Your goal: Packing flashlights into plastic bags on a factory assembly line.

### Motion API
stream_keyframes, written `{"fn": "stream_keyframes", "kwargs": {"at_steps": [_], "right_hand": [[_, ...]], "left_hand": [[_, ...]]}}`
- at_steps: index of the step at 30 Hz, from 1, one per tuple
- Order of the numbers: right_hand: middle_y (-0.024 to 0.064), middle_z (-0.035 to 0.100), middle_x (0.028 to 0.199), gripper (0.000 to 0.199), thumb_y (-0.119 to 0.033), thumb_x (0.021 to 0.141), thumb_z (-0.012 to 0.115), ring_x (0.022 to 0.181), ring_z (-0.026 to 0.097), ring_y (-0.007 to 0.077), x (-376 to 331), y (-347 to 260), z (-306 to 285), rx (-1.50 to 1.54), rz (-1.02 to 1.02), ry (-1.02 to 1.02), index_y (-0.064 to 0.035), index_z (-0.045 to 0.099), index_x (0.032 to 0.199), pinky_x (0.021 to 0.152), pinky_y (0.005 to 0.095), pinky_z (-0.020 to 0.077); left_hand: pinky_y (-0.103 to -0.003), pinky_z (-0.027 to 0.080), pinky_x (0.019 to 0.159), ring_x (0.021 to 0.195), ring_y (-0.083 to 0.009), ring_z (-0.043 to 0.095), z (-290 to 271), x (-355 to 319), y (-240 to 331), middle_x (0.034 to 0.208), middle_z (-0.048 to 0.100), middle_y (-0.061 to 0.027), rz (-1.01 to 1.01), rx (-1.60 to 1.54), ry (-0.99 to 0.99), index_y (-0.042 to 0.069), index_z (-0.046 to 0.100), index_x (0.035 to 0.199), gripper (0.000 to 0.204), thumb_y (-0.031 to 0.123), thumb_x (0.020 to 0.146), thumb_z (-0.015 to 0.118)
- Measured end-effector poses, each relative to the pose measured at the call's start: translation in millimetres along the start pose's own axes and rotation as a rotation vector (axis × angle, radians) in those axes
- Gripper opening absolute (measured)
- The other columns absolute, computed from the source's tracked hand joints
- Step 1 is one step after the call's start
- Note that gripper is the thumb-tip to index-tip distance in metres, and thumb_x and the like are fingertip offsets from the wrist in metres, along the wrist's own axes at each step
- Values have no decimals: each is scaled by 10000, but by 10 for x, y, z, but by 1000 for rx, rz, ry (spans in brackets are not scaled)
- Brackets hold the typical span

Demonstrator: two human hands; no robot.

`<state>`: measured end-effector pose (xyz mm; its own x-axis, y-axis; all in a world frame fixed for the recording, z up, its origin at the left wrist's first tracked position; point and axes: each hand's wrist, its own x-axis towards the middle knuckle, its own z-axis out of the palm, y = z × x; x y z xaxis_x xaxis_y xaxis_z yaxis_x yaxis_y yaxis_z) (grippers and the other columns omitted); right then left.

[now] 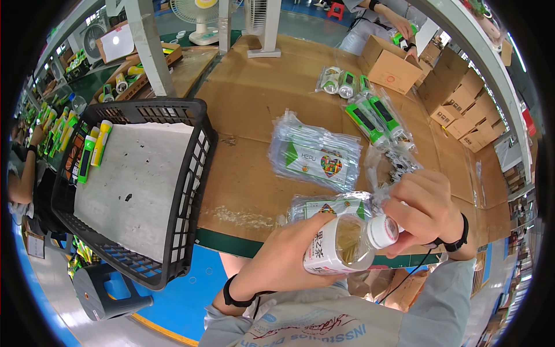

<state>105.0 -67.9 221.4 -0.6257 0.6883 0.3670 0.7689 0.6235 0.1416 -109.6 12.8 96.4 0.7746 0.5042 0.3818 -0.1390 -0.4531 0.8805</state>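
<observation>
My left hand (283, 253) is wrapped round a clear plastic drink bottle (354, 243) with a white label, held tilted to the right above the table's front edge. Pale liquid shows inside. The fingers of my right hand (426, 203) are closed on the white bottle cap (382, 232) at the bottle's neck; part of the grip is hidden. Behind the bottle lies a stack of printed plastic bags (315, 153), with a second stack (332, 205) partly covered by the bottle. Small metallic parts in clear plastic (399, 163) lie just beyond my right hand.
At the left stands a black crate (198, 156) holding a yellow flashlight (101, 143) and a green one (87, 157). Bagged green flashlights (370, 118) lie farther back. A person's hands (399, 23) work over an open carton (393, 63). A grey stool (104, 292) stands below.
</observation>
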Motion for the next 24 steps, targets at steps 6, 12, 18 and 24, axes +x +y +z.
{"fn": "stream_keyframes", "kwargs": {"at_steps": [6,12,18,24], "right_hand": [[44,542,860,280,-296,728,735,533,506,131,43,1,12,160,46,-49,-204,665,983,415,255,391],[51,563,814,296,-179,683,762,483,457,147,109,-175,-86,175,-67,43,-184,658,961,398,266,329],[22,521,775,234,-308,820,661,473,424,105,120,-275,-161,56,-206,-42,-208,551,1000,387,231,315],[21,409,693,346,-405,780,689,525,473,162,70,-97,-58,301,38,-276,-109,517,828,407,288,359]], "left_hand": [[-377,501,816,971,-312,651,-120,-27,-33,1072,641,-145,42,-337,-354,35,442,1279,792,276,638,838],[-340,459,861,1020,-240,596,-190,45,1,1122,593,-122,-65,-604,-684,31,463,1271,799,287,617,845],[-319,451,864,1026,-233,586,-151,52,-69,1135,589,-118,-45,-694,-907,25,442,1300,849,300,606,846],[-371,508,817,990,-308,646,-39,-86,117,1121,633,-143,-223,-195,-368,49,458,1287,795,337,649,837]]}}
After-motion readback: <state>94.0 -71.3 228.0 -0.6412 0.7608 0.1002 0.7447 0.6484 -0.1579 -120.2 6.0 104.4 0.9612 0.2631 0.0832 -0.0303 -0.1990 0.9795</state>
